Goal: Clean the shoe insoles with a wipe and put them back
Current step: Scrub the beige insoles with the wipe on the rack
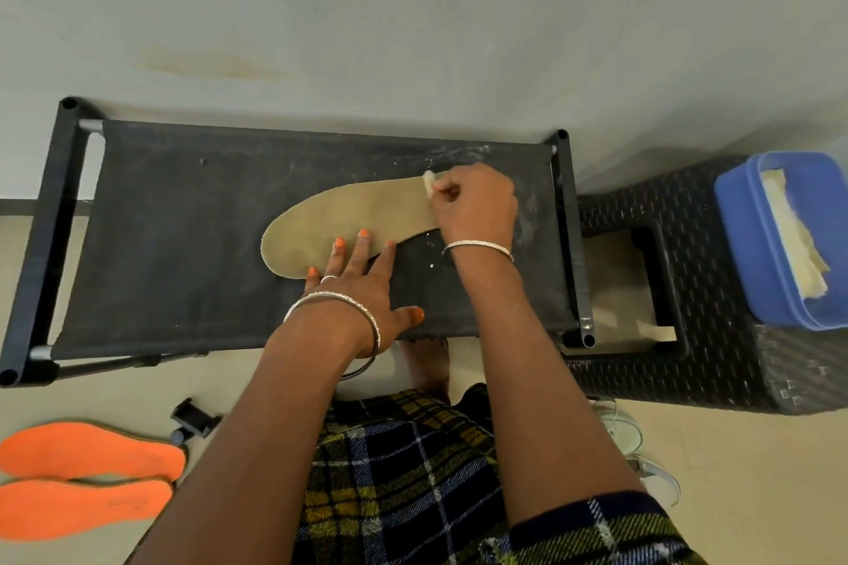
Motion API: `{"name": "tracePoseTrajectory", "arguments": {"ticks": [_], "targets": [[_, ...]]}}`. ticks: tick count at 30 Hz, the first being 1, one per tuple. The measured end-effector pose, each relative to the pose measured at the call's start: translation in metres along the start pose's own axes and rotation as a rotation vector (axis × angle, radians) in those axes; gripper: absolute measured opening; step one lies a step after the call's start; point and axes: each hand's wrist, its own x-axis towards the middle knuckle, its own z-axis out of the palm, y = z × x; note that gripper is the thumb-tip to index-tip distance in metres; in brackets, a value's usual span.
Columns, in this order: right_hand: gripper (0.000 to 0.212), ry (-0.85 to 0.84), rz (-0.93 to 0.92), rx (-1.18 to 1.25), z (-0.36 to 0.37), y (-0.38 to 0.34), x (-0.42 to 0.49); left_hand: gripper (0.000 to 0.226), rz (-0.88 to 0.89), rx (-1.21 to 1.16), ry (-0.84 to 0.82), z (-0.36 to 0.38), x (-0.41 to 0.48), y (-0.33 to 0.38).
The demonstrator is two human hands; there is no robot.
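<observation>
Centre frame: left hand (362,289), fingers straight, presses insole (348,216) on counter (183,220); right hand (475,206) fingers pinch wipe (428,184) at insole's right end.

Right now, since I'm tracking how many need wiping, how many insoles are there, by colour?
Tan insole: 1
Orange insoles: 2
Total: 3
</observation>
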Motion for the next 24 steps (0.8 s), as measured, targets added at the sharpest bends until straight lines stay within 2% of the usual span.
{"name": "tracePoseTrajectory", "arguments": {"ticks": [2,4,8,11,14,18,20,24], "targets": [[0.016,-0.108,-0.106,-0.023,0.005,-0.011,-0.002,0.089,-0.006,-0.005,-0.004,0.000,0.002,0.002],[0.019,-0.134,-0.112,-0.039,0.004,-0.010,0.000,0.089,-0.007,-0.007,-0.005,0.000,0.002,0.002],[0.018,0.048,0.119,-0.040,-0.008,0.021,0.010,0.087,0.006,-0.020,-0.004,0.000,0.000,-0.001],[0.019,0.100,0.194,-0.049,-0.012,0.031,0.011,0.087,0.007,-0.020,-0.009,0.000,-0.001,-0.001],[0.021,0.070,0.150,-0.028,-0.006,0.014,0.004,0.088,-0.002,-0.018,-0.003,0.000,0.000,0.001],[0.018,-0.132,-0.030,0.104,0.013,-0.013,-0.005,0.088,-0.005,-0.022,0.010,0.001,0.001,0.001],[0.015,-0.174,-0.072,0.104,0.014,-0.013,-0.003,0.087,-0.004,-0.017,0.007,0.000,0.002,0.001],[0.017,0.024,0.142,0.070,-0.002,0.019,0.008,0.086,0.002,-0.020,-0.002,0.000,0.000,-0.001]]}}
